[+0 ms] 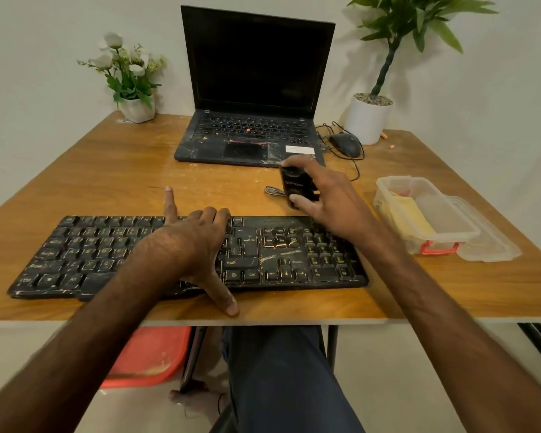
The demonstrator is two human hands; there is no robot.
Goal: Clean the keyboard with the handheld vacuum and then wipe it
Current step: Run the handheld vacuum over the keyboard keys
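Keyboard [294,254], streaked with pale dust, lies along the near edge of the desk [107,170] as you get set to vacuum it. Your left hand [188,242] spans the middle of it, fingers curled at the far edge, thumb stretched past the near edge and index finger straight out over the desk, and it seems to be pinning the board in place. Your right hand [328,195] grips the small black vacuum [294,185], thumb on one side and fingers wrapped round the other. The vacuum is just beyond the keyboard's far edge, toward its right end, in front of the laptop [256,67]. Whether it stands on the desk or is lifted clear cannot be told.

The step in hand looks like the first pass. Bring the nozzle down close over the keys and work slowly in rows from one end, so grit is drawn out of the gaps rather than scattered. Brace with the left hand, but shift it ahead of the vacuum — it now covers the middle keys. The yellow cloth [409,214] lies in the clear box [447,240] to your right — leave wiping until the loose dust is gone.
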